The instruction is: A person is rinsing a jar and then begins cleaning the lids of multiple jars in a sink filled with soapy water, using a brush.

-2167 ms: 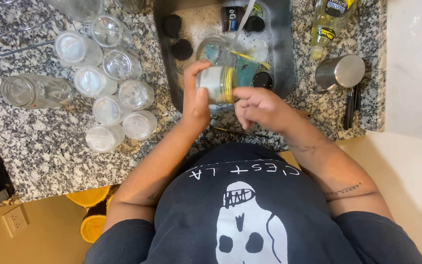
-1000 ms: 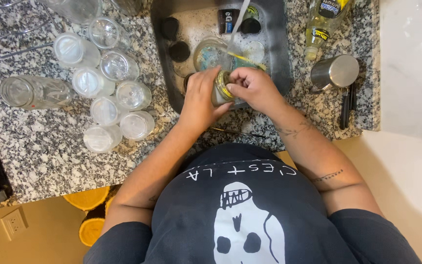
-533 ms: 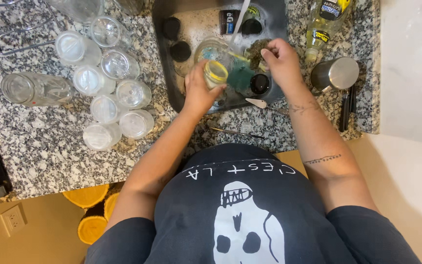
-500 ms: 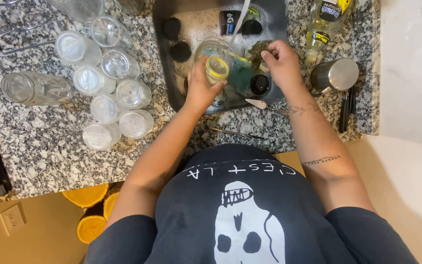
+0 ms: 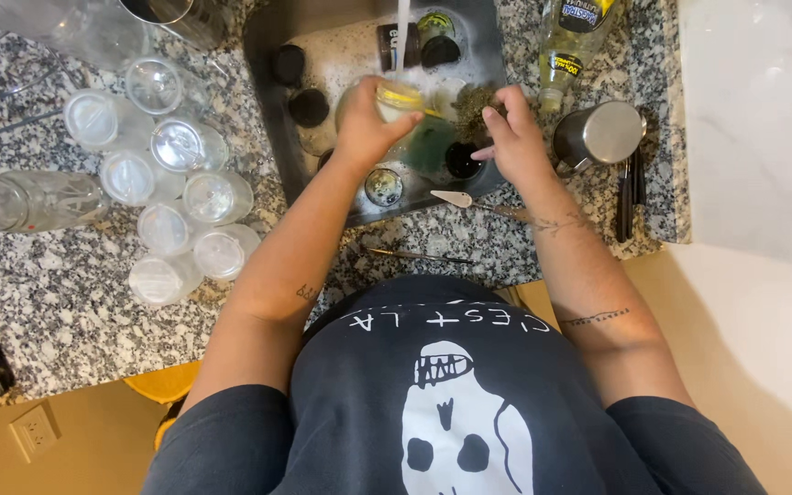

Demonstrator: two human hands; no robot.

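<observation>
My left hand (image 5: pixel 366 126) grips a small glass jar (image 5: pixel 398 99) with a yellowish rim and holds it under a thin stream of tap water (image 5: pixel 402 37) over the sink (image 5: pixel 268 110). My right hand (image 5: pixel 513 137) hovers over the right side of the sink, its fingers loosely apart beside a scrubbing sponge (image 5: pixel 475 103). A green cloth or sponge (image 5: pixel 430 147) lies in the sink between my hands. Dark lids (image 5: pixel 307 107) and jars lie in the basin.
Several upturned clear glass jars (image 5: pixel 165 188) stand on the granite counter (image 5: pixel 57 302) left of the sink. A metal cup (image 5: pixel 599 134), a bottle of yellow liquid (image 5: pixel 568 37) and dark utensils (image 5: pixel 630 188) are at the right. A knife (image 5: pixel 469 202) lies on the sink's near edge.
My left hand has carried the jar from near my body up under the running tap. My right hand has let go of the jar and moved right toward the sponge.
</observation>
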